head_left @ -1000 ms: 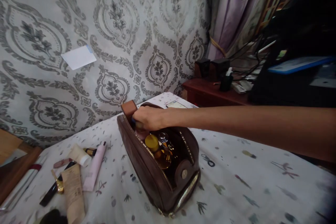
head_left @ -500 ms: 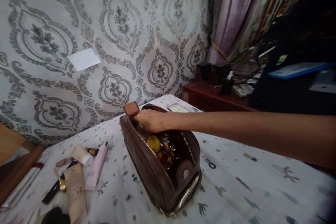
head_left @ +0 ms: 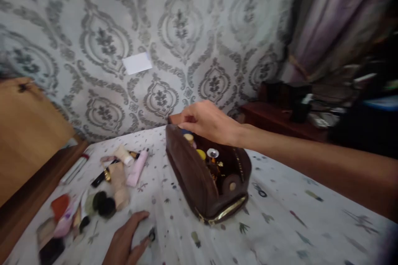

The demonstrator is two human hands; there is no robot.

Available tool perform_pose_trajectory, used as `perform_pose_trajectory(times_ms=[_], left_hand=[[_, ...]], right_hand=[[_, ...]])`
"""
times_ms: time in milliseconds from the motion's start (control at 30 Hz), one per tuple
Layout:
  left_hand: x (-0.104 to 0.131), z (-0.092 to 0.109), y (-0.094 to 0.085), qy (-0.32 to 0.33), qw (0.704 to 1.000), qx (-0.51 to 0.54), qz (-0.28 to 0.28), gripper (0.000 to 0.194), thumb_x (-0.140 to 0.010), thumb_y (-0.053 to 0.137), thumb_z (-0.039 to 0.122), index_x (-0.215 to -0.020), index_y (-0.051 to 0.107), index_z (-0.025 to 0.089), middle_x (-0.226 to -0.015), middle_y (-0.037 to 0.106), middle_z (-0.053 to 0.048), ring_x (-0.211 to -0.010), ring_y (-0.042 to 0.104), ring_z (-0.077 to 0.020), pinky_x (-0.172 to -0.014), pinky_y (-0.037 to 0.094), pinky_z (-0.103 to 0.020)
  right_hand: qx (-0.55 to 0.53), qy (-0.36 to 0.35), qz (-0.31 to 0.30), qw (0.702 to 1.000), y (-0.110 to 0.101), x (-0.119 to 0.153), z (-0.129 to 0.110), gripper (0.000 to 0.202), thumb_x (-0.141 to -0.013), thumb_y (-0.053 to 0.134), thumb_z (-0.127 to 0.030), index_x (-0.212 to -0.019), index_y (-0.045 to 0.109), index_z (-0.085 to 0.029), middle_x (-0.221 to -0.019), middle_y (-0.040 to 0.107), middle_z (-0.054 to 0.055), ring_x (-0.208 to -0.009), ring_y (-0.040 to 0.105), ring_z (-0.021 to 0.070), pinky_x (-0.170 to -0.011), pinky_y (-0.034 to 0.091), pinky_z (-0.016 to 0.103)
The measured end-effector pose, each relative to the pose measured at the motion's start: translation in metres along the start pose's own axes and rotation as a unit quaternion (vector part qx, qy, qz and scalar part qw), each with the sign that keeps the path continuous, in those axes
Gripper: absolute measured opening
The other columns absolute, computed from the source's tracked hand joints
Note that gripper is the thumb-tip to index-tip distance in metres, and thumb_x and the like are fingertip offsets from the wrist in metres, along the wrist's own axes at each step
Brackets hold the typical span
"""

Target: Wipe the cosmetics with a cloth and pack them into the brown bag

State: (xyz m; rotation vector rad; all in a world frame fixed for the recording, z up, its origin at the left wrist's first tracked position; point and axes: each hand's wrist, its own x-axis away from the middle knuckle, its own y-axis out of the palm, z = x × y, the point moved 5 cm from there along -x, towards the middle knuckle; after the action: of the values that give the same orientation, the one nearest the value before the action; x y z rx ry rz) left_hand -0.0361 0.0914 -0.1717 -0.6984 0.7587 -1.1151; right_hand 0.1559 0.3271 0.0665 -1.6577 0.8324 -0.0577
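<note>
An unzipped brown bag (head_left: 192, 178) stands on the white patterned cloth, with a yellow-capped item (head_left: 201, 155) and other small bottles inside. My right hand (head_left: 208, 122) is at the bag's far end, its fingers curled at the rim by the tan strap; what they hold, if anything, is hidden. My left hand (head_left: 127, 240) is low in the view, fingers apart over the cloth, left of the bag. Beyond it lie a pink tube (head_left: 137, 167), a beige tube (head_left: 120, 186) and several other cosmetics.
A brown wooden edge (head_left: 40, 174) runs along the left side. At the right stands a dark red table (head_left: 280, 122) with black objects and cables. A white paper (head_left: 137, 63) is on the patterned wall. The picture is blurred.
My right hand has risen from inside the bag to its far rim. My left hand has come into view at the bottom. The view has shifted left, showing more cosmetics.
</note>
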Motion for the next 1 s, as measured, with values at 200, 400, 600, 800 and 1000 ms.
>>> perform_pose_trajectory(times_ms=[200, 400, 600, 800, 1000], left_hand=[[0.001, 0.041, -0.011, 0.046, 0.998, 0.015, -0.035, 0.046, -0.094, 0.049, 0.052, -0.125, 0.059, 0.020, -0.121, 0.070, -0.012, -0.110, 0.066, -0.0240, -0.097, 0.051, -0.033], [-0.003, 0.048, -0.029, 0.106, 0.994, 0.019, -0.034, 0.045, -0.093, 0.054, 0.051, -0.124, 0.055, 0.018, -0.122, 0.070, -0.011, -0.112, 0.066, -0.0222, -0.093, 0.051, -0.026], [-0.003, 0.044, -0.025, 0.087, 0.993, -0.007, -0.082, 0.049, -0.095, 0.046, 0.056, -0.126, 0.054, 0.018, -0.127, 0.067, -0.012, -0.113, 0.067, -0.0277, -0.090, 0.054, -0.035], [-0.002, 0.044, -0.027, 0.130, 0.986, -0.031, -0.096, 0.045, -0.098, 0.042, 0.053, -0.124, 0.052, 0.017, -0.119, 0.069, -0.012, -0.106, 0.069, -0.0276, -0.074, 0.054, -0.034], [-0.001, 0.045, -0.030, 0.140, 0.983, -0.060, -0.101, 0.038, -0.098, 0.042, 0.052, -0.114, 0.052, 0.018, -0.112, 0.071, -0.008, -0.097, 0.071, -0.0236, -0.056, 0.044, -0.028]], right_hand=[[-0.014, -0.125, 0.005, 0.992, 0.035, 0.020, -0.061, 0.033, -0.078, 0.061, -0.030, -0.054, 0.041, -0.022, -0.048, 0.047, -0.004, -0.045, 0.041, 0.0119, -0.048, 0.026, 0.026], [-0.057, -0.269, -0.076, 0.959, 0.108, 0.010, -0.119, 0.033, -0.082, 0.052, -0.038, -0.053, 0.043, -0.024, -0.045, 0.048, -0.001, -0.040, 0.045, 0.0158, -0.043, 0.030, 0.028], [-0.099, -0.264, -0.240, 0.929, 0.169, -0.004, -0.198, 0.020, -0.081, 0.052, -0.028, -0.063, 0.059, -0.021, -0.063, 0.067, 0.002, -0.059, 0.060, 0.0180, -0.056, 0.040, 0.027], [-0.109, -0.240, -0.303, 0.916, 0.245, -0.035, -0.262, 0.015, -0.081, 0.057, -0.019, -0.078, 0.071, -0.017, -0.078, 0.074, 0.004, -0.075, 0.067, 0.0191, -0.067, 0.047, 0.025], [-0.047, -0.207, -0.278, 0.937, 0.303, -0.070, -0.307, 0.027, -0.089, 0.053, -0.019, -0.111, 0.069, -0.012, -0.111, 0.072, 0.013, -0.104, 0.066, 0.0222, -0.086, 0.045, 0.027]])
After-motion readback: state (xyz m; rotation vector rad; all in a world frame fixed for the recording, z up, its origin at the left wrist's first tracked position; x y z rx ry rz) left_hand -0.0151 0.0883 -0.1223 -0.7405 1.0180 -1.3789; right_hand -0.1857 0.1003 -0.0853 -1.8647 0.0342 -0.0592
